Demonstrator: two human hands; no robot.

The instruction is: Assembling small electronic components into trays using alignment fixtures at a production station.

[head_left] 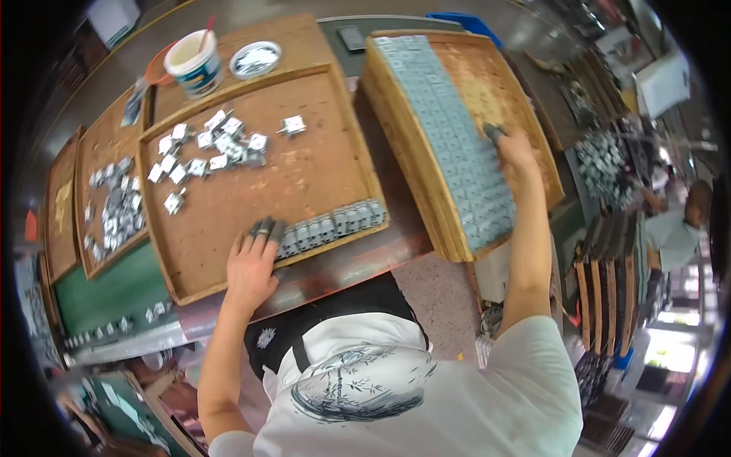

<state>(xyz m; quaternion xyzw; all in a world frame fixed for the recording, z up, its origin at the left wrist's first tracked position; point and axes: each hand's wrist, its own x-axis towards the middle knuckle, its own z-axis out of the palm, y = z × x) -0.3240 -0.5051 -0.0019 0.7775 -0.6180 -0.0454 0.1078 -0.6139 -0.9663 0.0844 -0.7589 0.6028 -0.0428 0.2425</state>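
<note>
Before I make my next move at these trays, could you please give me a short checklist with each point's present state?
1. Left hand at the near row: ok, its fingers are at the row's left end.
2. Row of grey parts lined up: ok, it runs along the near edge of the left tray.
3. Right hand free of parts: cannot tell, its grip is not clear.
4. Room in the right tray: ok, bare wood shows beside the packed grey parts.
5. Loose metal parts in order: not ok, they lie scattered in the left tray.
6. White bucket outside the left tray: ok, it stands beyond the far edge.
</note>
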